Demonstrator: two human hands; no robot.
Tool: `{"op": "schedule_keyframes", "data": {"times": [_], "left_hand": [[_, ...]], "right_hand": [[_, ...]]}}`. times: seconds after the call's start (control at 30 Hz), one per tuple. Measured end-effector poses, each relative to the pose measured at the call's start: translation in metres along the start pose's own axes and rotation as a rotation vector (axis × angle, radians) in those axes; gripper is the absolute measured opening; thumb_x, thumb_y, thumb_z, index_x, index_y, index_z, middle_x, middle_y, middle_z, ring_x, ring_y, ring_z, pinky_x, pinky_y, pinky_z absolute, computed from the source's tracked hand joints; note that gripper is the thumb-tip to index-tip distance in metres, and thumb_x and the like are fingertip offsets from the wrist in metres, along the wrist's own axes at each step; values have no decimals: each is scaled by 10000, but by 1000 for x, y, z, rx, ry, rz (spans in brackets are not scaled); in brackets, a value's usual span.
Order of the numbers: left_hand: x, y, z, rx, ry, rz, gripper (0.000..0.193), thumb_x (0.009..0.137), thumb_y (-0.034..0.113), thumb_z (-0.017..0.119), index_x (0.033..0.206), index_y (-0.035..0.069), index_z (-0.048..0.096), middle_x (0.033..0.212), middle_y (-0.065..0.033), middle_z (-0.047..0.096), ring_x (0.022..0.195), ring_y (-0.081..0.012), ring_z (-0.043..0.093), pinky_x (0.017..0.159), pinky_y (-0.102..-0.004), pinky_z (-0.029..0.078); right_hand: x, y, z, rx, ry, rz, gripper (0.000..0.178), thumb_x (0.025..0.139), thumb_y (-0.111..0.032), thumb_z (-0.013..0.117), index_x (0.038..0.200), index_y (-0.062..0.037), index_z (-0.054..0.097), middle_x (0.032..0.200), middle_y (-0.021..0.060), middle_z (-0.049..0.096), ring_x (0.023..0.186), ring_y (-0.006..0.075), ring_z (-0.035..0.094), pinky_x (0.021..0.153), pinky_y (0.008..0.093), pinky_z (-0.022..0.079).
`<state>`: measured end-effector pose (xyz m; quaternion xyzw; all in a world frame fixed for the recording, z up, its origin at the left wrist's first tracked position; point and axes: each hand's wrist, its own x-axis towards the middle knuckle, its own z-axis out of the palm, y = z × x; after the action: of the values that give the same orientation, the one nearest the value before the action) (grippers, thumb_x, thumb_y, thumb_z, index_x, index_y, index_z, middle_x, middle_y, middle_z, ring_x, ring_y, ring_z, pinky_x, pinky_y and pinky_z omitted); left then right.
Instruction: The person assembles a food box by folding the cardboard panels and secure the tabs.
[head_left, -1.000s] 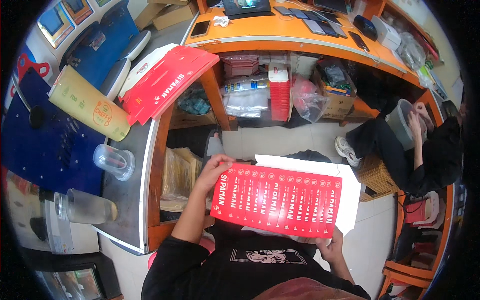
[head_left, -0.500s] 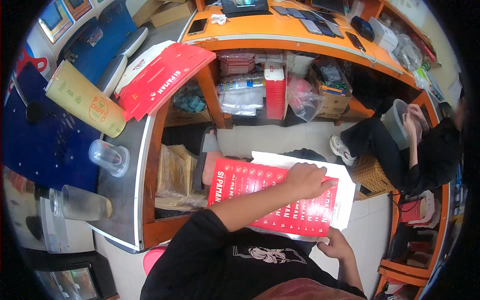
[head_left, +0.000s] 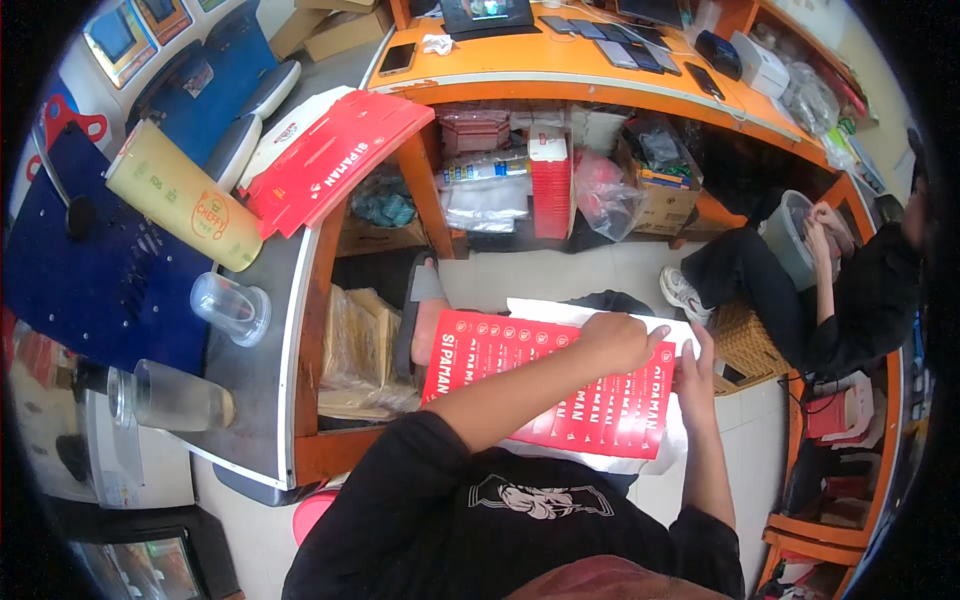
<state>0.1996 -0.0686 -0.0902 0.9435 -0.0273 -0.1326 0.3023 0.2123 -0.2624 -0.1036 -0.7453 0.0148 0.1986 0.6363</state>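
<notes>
A stack of flat red cardboard box blanks [head_left: 540, 390] with white print lies across my lap, white board showing at its far and right edges. My left hand [head_left: 618, 343] rests on top near the far right corner, fingers curled in and thumb sticking out. Whether its fingers pinch a sheet is hidden. My right hand [head_left: 694, 378] is at the right edge of the stack, fingers up along it and gripping the board.
On the dark counter at left are more red blanks [head_left: 345, 155], a tall yellow cup [head_left: 185, 200], clear plastic cups [head_left: 232, 308] and a clear container [head_left: 180, 395]. An orange desk [head_left: 520, 62] holds several phones. At right a seated person [head_left: 850, 300] holds a clear tub [head_left: 790, 240].
My right hand has moved from the stack's near right corner up along its right edge. My left hand has shifted slightly within the far right area, its fingers more curled.
</notes>
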Motion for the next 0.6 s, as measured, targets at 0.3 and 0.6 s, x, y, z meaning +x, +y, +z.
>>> {"op": "schedule_keyframes", "data": {"times": [0.3, 0.6], "left_hand": [[-13, -15, -20, -93, 7, 54, 688, 1042, 563, 368, 986, -20, 729, 1069, -250, 681, 1041, -396, 656, 916, -505, 507], [-90, -162, -217, 568, 1147, -488, 423, 885, 386, 715, 1093, 17, 701, 1155, -204, 651, 1105, -405, 622, 960, -492, 499]], "right_hand": [[22, -28, -1, -736, -69, -255, 275, 1027, -269, 563, 965, -15, 647, 889, 155, 657, 819, 278, 621, 786, 368, 475], [-34, -46, 54, -1120, -99, -887, 540, 893, -382, 715, 1320, -71, 604, 1389, 216, 503, 1377, 449, 379, 1144, 591, 276]]}}
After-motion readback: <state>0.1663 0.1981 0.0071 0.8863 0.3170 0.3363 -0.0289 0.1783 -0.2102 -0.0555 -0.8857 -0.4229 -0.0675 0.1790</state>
